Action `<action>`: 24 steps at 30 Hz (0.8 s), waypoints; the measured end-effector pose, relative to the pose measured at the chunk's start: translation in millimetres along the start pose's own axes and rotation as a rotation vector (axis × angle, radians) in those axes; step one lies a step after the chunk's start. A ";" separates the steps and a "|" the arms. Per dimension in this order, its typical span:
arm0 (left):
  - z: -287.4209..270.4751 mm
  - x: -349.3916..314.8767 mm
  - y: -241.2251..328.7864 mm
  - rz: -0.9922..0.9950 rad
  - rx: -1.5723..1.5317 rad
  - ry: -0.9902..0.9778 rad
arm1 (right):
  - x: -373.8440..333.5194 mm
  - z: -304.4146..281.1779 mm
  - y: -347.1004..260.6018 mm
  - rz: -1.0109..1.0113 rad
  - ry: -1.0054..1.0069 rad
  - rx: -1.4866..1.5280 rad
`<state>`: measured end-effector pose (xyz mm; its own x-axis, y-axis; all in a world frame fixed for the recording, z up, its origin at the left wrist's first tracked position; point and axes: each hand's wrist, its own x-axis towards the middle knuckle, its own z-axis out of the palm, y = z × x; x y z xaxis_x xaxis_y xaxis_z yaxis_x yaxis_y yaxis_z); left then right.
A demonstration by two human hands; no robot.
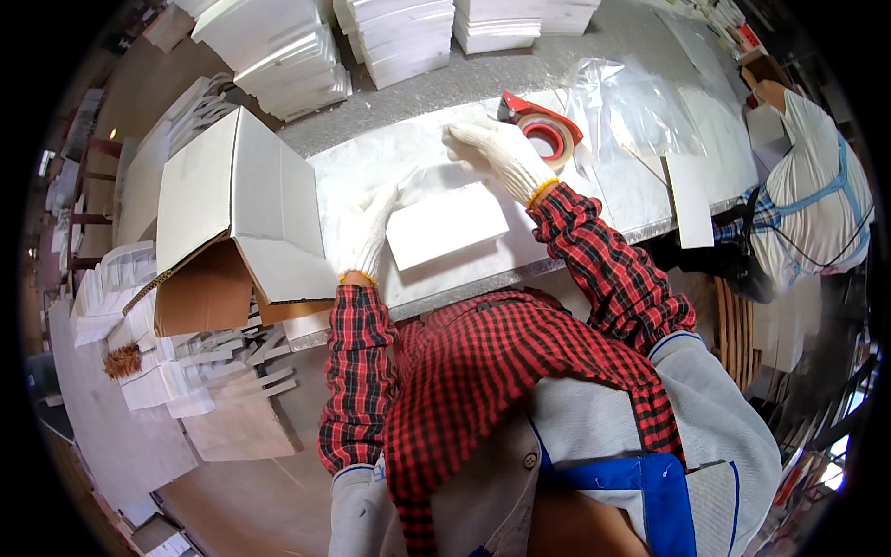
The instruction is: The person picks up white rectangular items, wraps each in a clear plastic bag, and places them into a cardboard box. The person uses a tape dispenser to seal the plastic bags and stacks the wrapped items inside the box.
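Desk (633, 197) carries the white box (448, 226), between both hands, long axis roughly left-right, right end angled away from wearer. Left hand (368, 227) nearer, just beside box's left end; can't tell its grip. Right hand (494, 151) past box's far side, fingers extended, released, beside red tape dispenser (559, 121).

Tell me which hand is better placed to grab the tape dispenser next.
Probably the right hand: it lies beside the red tape dispenser; the left hand is farther away, left of the white block.
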<state>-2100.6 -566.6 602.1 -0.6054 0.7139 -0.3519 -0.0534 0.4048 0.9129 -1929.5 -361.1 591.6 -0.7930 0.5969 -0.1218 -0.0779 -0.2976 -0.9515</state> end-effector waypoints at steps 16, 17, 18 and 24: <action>6.6 -43.2 54.1 -0.022 -0.203 0.095 | -53.1 33.5 -32.4 0.185 0.073 -0.264; 3.5 -39.6 50.6 0.006 -0.157 0.115 | -52.2 34.6 -32.8 0.148 0.140 -0.135; -1.8 -35.5 45.6 0.033 -0.111 0.139 | -51.4 36.4 -34.1 0.111 0.203 -0.007; -8.9 -35.5 38.6 0.130 -0.132 0.173 | -49.4 33.3 -36.7 -0.108 0.331 -0.297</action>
<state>-2088.2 -581.4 651.6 -0.7402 0.6422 -0.1992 -0.0625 0.2293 0.9714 -1907.5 -404.5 641.9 -0.5506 0.8330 -0.0552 0.0654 -0.0229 -0.9976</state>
